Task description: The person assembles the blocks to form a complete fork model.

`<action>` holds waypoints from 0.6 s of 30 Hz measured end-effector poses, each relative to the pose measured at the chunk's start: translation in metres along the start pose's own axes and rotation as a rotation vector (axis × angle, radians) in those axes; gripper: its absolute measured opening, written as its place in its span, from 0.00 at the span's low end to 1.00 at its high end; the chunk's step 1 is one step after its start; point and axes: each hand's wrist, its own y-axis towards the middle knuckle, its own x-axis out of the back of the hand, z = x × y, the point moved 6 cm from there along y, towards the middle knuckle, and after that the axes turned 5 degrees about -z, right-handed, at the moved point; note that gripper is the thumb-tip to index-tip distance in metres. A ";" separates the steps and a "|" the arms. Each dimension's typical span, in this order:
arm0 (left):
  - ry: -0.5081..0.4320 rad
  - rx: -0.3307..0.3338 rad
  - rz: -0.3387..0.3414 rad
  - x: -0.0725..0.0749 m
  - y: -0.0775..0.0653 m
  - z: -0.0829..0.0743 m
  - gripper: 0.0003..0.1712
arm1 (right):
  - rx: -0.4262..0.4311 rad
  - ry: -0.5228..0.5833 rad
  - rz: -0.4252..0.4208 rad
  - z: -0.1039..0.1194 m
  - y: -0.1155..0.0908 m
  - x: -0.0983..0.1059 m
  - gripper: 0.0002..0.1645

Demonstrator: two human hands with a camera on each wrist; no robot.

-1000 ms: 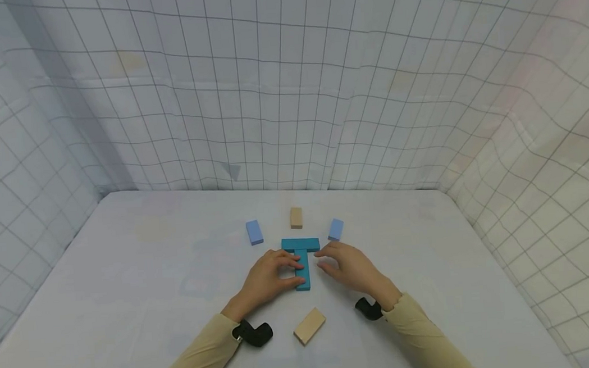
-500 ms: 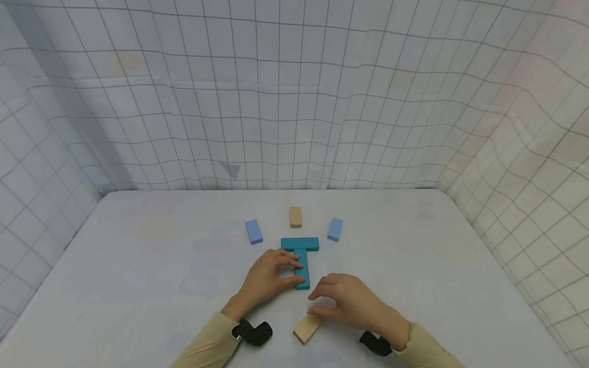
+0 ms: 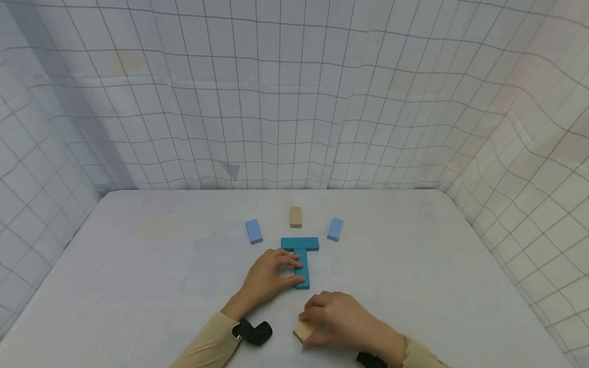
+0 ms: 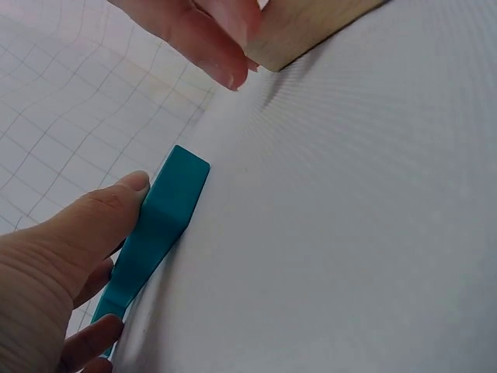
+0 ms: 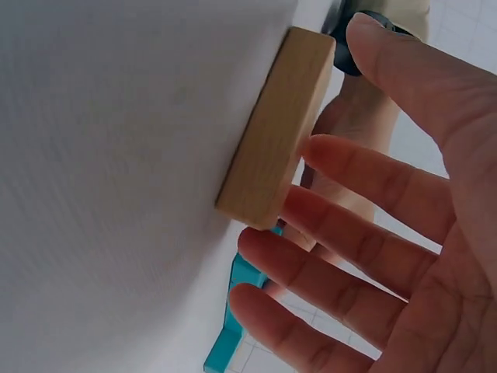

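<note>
My left hand [image 3: 269, 273] rests with thumb and fingertips on the upright teal block [image 3: 301, 269]. A second teal block [image 3: 308, 243] lies crosswise at its far end, so the two form a T. In the left wrist view my thumb touches the teal block's surface. Nearer the body, my right hand [image 3: 340, 322] is spread around a small wooden block [image 3: 304, 330], partly covering it. The right wrist view shows the wooden block [image 5: 276, 128] flat on the table, fingertips at its side and the thumb slightly off its end.
Beyond the T lie a left blue block [image 3: 254, 231], another wooden block [image 3: 296, 217] and a right blue block [image 3: 335, 229], spaced apart. They sit on a white-covered table [image 3: 153, 271]. A grid-patterned curtain [image 3: 279, 95] encloses the back and both sides.
My right hand has moved from beside the teal T toward the body, down to the near wooden block. The left hand and the other blocks have stayed in place.
</note>
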 end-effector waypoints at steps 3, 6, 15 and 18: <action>0.003 -0.001 0.002 0.000 0.000 0.001 0.17 | -0.019 0.008 0.023 0.000 0.000 -0.003 0.26; 0.005 -0.002 0.001 -0.001 -0.001 0.002 0.17 | -0.029 0.003 0.030 0.001 0.000 -0.004 0.25; -0.002 0.003 -0.006 -0.002 -0.001 0.004 0.17 | -0.090 -0.074 0.038 -0.007 -0.002 -0.003 0.18; 0.001 0.005 -0.008 -0.002 -0.001 0.004 0.17 | -0.109 -0.083 0.033 -0.012 -0.003 -0.002 0.18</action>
